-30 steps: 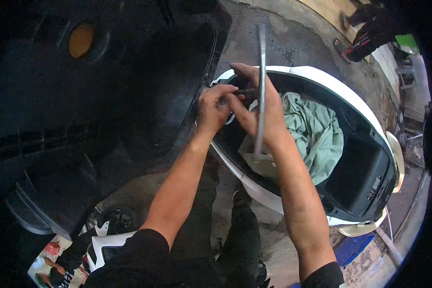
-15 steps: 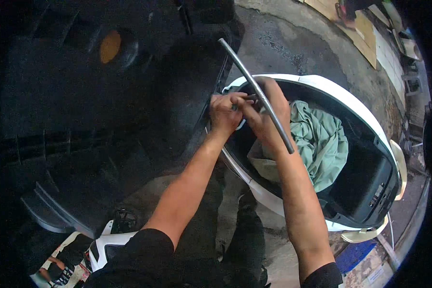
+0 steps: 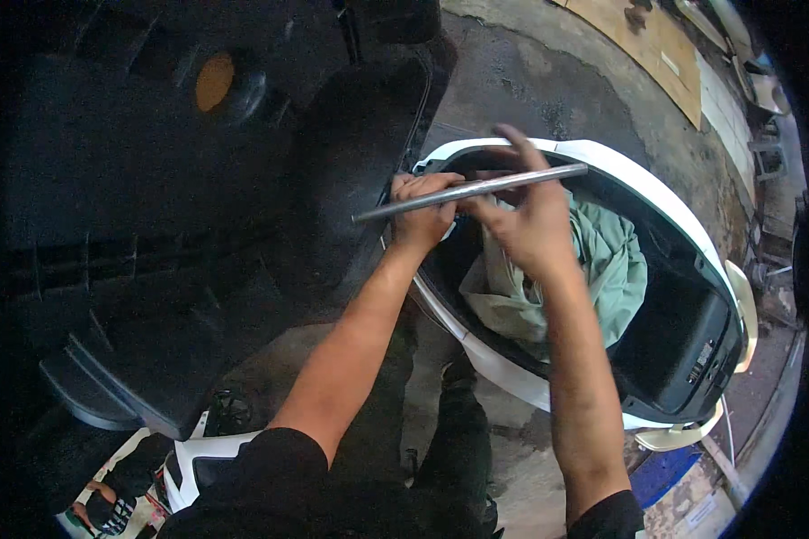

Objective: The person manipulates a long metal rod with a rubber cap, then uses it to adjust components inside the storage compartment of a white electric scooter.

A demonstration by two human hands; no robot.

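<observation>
A bare metal rod (image 3: 512,182), which looks like the crossbar of a T-handle wrench, lies slantwise above my hands. My left hand (image 3: 420,216) is closed at the scooter's hinge end, apparently round the wrench's shaft; its fingertips and the fastening under them are hidden. Beside the rod's right half, my right hand (image 3: 537,220) has its fingers apart, blurred by motion, with one finger raised behind the rod. Below both hands is the scooter's black storage bin (image 3: 661,346), with a crumpled green cloth (image 3: 611,269) in it.
A large black plastic panel (image 3: 180,198), seemingly the raised seat's underside, fills the left. White body trim (image 3: 503,373) rims the bin, with a cream grab rail (image 3: 679,438) at right. Boards (image 3: 647,45) lie beyond; a person (image 3: 108,503) shows at lower left.
The rod has swung from steep to nearly level, its one end now over my left hand. My right hand has opened and shifted slightly right; the left has stayed in place.
</observation>
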